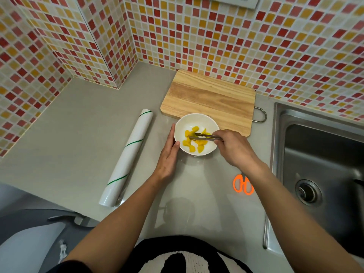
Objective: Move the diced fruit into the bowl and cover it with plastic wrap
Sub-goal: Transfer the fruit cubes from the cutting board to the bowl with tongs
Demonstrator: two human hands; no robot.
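Counter: we note bare surface toward its left edge. Sink at right edge. Cutting board against back wall. Plastic wrap roll left of centre. Bowl touching board's front edge, holding diced fruit. Our left hand, fingers straight, rests against bowl's side. Our right hand pinches tongs, tips slightly apart over fruit. Scissors near sink.

Left hand flat, right hand gripping.
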